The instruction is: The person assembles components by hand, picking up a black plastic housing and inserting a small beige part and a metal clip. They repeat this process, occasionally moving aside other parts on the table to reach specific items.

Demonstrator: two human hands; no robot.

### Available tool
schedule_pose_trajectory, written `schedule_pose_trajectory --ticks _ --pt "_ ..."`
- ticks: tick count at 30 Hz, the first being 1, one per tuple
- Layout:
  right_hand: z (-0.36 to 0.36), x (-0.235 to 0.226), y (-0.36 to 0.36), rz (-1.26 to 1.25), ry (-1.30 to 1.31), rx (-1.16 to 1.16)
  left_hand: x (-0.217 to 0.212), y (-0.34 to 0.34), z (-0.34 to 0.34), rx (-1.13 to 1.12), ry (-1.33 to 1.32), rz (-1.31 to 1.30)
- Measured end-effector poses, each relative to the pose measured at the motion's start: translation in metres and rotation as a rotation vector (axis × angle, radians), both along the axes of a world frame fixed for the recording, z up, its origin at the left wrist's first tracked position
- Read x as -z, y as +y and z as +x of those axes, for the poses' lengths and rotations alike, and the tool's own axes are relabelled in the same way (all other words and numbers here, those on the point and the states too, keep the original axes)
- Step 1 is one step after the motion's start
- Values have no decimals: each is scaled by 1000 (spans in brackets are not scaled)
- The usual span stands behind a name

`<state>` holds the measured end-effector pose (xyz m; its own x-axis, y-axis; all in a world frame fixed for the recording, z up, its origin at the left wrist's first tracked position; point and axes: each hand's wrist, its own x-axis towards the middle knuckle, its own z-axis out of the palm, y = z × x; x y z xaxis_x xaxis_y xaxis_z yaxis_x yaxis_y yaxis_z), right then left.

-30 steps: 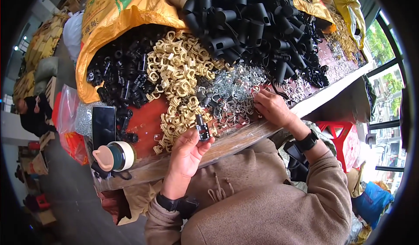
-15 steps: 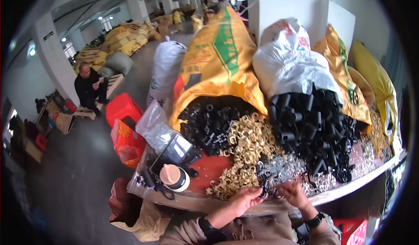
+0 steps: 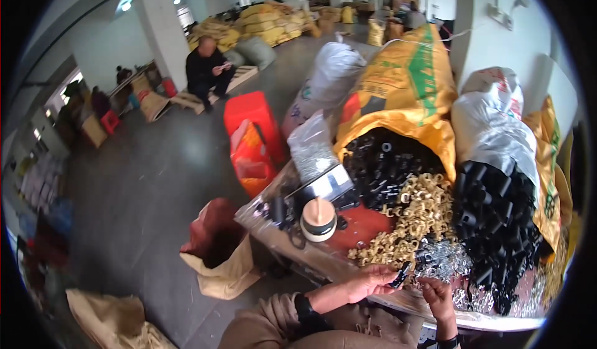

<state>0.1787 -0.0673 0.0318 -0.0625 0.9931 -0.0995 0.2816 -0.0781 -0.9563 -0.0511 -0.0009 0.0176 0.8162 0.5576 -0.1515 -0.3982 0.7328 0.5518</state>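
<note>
My left hand [image 3: 371,280] is pinched on a small black plastic part [image 3: 401,275] at the near edge of the table. Close to its right side, my right hand [image 3: 438,295] has its fingers drawn together; whatever they may hold is too small to make out. Just beyond both hands lies a pile of small silvery metal pieces [image 3: 443,257]. Brass-coloured fittings [image 3: 429,209] are heaped behind and to the left of it. Black tube-shaped parts [image 3: 494,215] spill from a white sack [image 3: 494,122] on the right.
A yellow sack [image 3: 398,78] spills black parts [image 3: 385,169] onto the table. A lidded cup [image 3: 318,220] stands by a digital scale [image 3: 326,184] carrying a clear bag [image 3: 311,147]. Left of the table are a red stool [image 3: 252,116] and open paper sack [image 3: 227,274]. A person [image 3: 208,72] sits farther back.
The view has swung left, so the table and sacks appear farther right and more floor shows. Both hands stay near the table edge, the left still holding the black part.
</note>
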Motion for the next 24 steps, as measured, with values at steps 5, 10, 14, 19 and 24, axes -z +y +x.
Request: schedule_pose_trajectory --ticks 5,10,14,19,24 --pt "-4 4 4 28 -108 -29 -33 -6 -83 -222 3 116" --pt "-9 12 7 143 -138 -67 -81 15 -161 -750 -193 165" --pt "-13 5 2 187 -150 -66 -92 78 -213 -1011 -30 278" --pt "-7 10 -4 199 -160 -32 -97 110 -220 -1011 -39 225" --pt "-2 6 -6 66 -198 -31 -91 101 -186 -801 -232 2"
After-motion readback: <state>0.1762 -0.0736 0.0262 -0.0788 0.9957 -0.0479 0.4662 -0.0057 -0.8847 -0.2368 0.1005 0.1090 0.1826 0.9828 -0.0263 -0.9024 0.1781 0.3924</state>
